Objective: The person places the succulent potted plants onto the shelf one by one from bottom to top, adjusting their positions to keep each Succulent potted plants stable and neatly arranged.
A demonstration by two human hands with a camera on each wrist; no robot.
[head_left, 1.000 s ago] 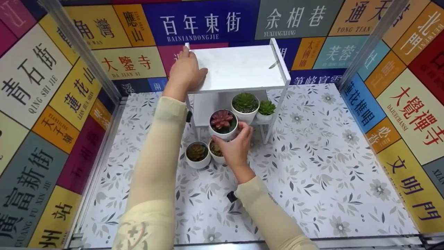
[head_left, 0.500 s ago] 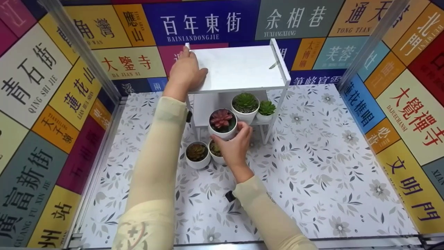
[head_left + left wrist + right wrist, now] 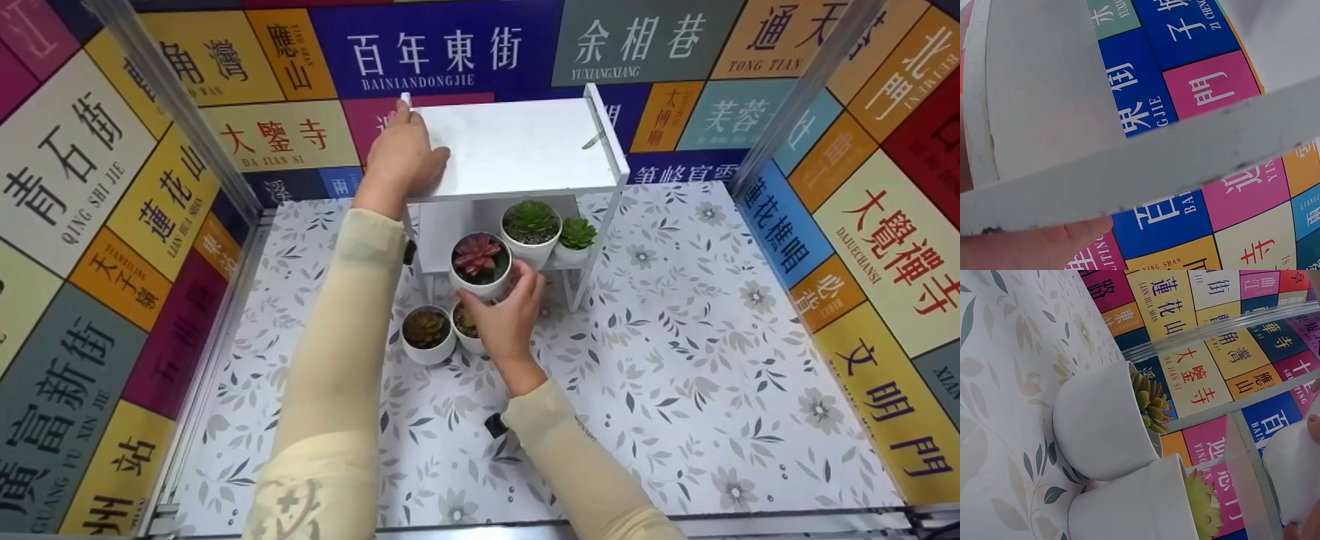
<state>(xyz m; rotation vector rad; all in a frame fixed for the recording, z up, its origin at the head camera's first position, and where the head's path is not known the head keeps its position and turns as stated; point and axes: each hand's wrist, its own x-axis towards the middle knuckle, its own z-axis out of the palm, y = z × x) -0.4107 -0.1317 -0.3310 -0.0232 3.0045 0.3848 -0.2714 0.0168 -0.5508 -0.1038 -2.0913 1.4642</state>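
Note:
My right hand (image 3: 510, 315) pinches the white pot of a red potted succulent (image 3: 478, 259), thumb in front and fingers at its right side. In the head view this pot overlaps the lower shelf's front edge; in the right wrist view the white pot (image 3: 1294, 472) shows at the right, fingertips on it. My left hand (image 3: 405, 154) grips the left side rail of a white two-tier plant rack (image 3: 517, 146), its thumb lying over the top board. The left wrist view shows the rail (image 3: 1145, 163) close up, with a finger (image 3: 1044, 244) beyond it.
On the lower shelf stand a large green potted succulent (image 3: 531, 223) and a smaller one (image 3: 576, 236). In front of the rack, a brownish potted succulent (image 3: 427, 334) and another potted succulent (image 3: 466, 321) stand side by side on the floral surface (image 3: 675, 390). Printed panels (image 3: 450, 49) enclose three sides.
The red potted succulent in my right hand has shifted slightly left, and its top has tilted a little. My left hand stays on the rack, and the other pots have not moved.

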